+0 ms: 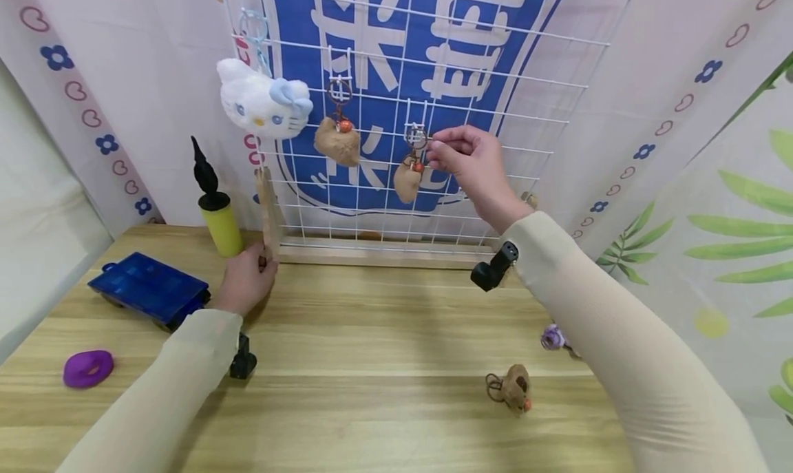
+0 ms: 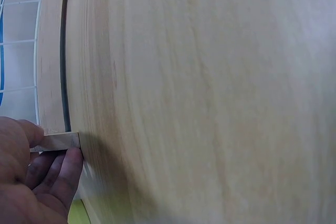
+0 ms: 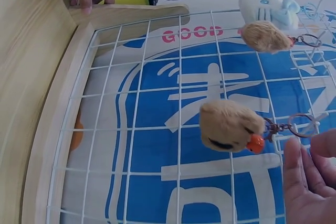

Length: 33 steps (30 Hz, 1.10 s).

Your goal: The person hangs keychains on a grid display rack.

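A white wire grid rack (image 1: 564, 122) stands in a wooden base. My left hand (image 1: 246, 280) pinches the front end of its left wooden foot (image 2: 60, 141), thumb on one side and fingers on the other. On a hook in the middle hangs a brown plush keychain (image 1: 407, 179) with an orange bead-like part. My right hand (image 1: 473, 166) is at that keychain's metal ring (image 3: 303, 125), which sits at the pinched thumb and fingertips. Another brown plush keychain (image 1: 337, 142) hangs to its left, and a white plush cat head with a blue bow (image 1: 263, 101) hangs farther left.
A yellow pump with a black nozzle (image 1: 221, 228) stands behind my left hand. Left on the table (image 1: 347, 418) lie a blue toy car (image 1: 149, 286) and a purple ring-like item (image 1: 89, 368). Right lie a brown plush keychain (image 1: 515, 387) and a purple item (image 1: 553, 337) partly behind my sleeve.
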Each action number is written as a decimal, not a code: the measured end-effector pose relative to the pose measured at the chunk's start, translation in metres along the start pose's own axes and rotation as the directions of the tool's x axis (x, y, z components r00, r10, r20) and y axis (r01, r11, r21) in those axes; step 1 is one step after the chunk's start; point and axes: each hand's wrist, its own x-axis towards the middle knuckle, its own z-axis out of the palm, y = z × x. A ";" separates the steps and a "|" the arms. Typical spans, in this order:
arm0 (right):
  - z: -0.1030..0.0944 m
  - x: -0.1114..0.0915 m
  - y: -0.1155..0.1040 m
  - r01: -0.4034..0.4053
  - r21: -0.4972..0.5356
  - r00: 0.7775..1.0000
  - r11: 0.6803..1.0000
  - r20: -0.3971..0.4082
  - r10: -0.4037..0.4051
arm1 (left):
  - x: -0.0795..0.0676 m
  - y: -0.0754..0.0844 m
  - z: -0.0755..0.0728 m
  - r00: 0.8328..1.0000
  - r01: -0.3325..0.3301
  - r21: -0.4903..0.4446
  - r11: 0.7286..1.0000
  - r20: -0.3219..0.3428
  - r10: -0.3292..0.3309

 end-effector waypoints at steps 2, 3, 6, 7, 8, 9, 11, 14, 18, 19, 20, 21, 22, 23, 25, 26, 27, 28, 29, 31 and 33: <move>-0.005 -0.005 -0.001 0.005 -0.021 1.000 1.000 0.000 -0.005 | 0.000 0.000 0.000 1.000 0.002 0.002 1.000 0.001 -0.002; -0.008 -0.007 -0.001 0.010 -0.035 1.000 0.999 0.002 -0.010 | 0.000 0.000 0.000 1.000 0.004 0.004 1.000 0.003 -0.004; -0.017 -0.018 -0.001 0.032 -0.076 0.999 0.997 0.028 -0.030 | 0.001 0.000 -0.001 1.000 0.016 0.006 1.000 0.011 -0.016; -0.021 -0.022 0.000 0.048 -0.096 0.998 0.994 0.046 -0.043 | 0.001 0.001 -0.001 1.000 0.021 0.007 1.000 0.014 -0.021; -0.024 -0.027 0.000 0.065 -0.106 0.996 0.992 0.067 -0.059 | 0.001 0.001 -0.001 1.000 0.023 0.006 1.000 0.016 -0.023; -0.028 -0.032 0.001 0.082 -0.118 0.993 0.990 0.090 -0.072 | 0.001 0.001 -0.001 1.000 0.023 0.007 1.000 0.017 -0.023; -0.036 -0.044 0.002 0.122 -0.149 0.983 0.981 0.151 -0.099 | 0.000 0.002 -0.002 1.000 0.022 0.006 1.000 0.017 -0.022; -0.048 -0.066 0.002 0.169 -0.211 0.964 0.963 0.241 -0.116 | -0.001 0.002 -0.002 1.000 0.015 0.009 1.000 0.012 -0.015; -0.062 -0.094 0.012 0.207 -0.322 0.934 0.924 0.346 -0.089 | 0.000 0.003 -0.001 1.000 0.016 0.013 1.000 0.010 -0.016; -0.064 -0.101 0.016 0.213 -0.345 0.926 0.914 0.371 -0.075 | 0.000 0.003 -0.001 1.000 0.017 0.013 1.000 0.011 -0.017; -0.066 -0.107 0.022 0.220 -0.361 0.916 0.906 0.396 -0.065 | 0.000 0.003 0.000 1.000 0.022 0.014 1.000 0.013 -0.022; -0.069 -0.112 0.028 0.225 -0.377 0.907 0.898 0.419 -0.051 | 0.000 0.004 0.000 1.000 0.024 0.014 1.000 0.013 -0.025; -0.071 -0.118 0.034 0.222 -0.394 0.900 0.892 0.434 -0.032 | 0.000 0.004 0.001 1.000 0.026 0.015 1.000 0.013 -0.027; -0.073 -0.124 0.041 0.224 -0.404 0.893 0.887 0.450 -0.020 | 0.000 0.005 0.001 0.999 0.029 0.013 1.000 0.014 -0.029; -0.078 -0.135 0.055 0.228 -0.416 0.878 0.880 0.479 -0.001 | 0.000 0.004 0.002 1.000 0.027 0.014 1.000 0.013 -0.027; -0.081 -0.140 0.061 0.229 -0.423 0.872 0.877 0.489 0.009 | 0.000 0.004 0.002 1.000 0.024 0.015 1.000 0.013 -0.024; -0.083 -0.145 0.068 0.224 -0.436 0.868 0.872 0.496 0.025 | 0.000 0.004 0.002 1.000 0.023 0.015 1.000 0.014 -0.023; -0.085 -0.150 0.075 0.216 -0.448 0.864 0.868 0.502 0.045 | 0.000 0.003 0.002 1.000 0.022 0.015 1.000 0.016 -0.023; -0.087 -0.154 0.082 0.206 -0.454 0.858 0.867 0.510 0.064 | 0.000 0.003 0.001 1.000 0.022 0.016 1.000 0.018 -0.023; -0.092 -0.162 0.095 0.190 -0.471 0.845 0.862 0.525 0.100 | 0.000 0.004 0.000 1.000 0.023 0.017 1.000 0.020 -0.023; -0.095 -0.169 0.108 0.185 -0.491 0.832 0.851 0.539 0.130 | 0.000 0.004 -0.001 1.000 0.022 0.019 1.000 0.018 -0.023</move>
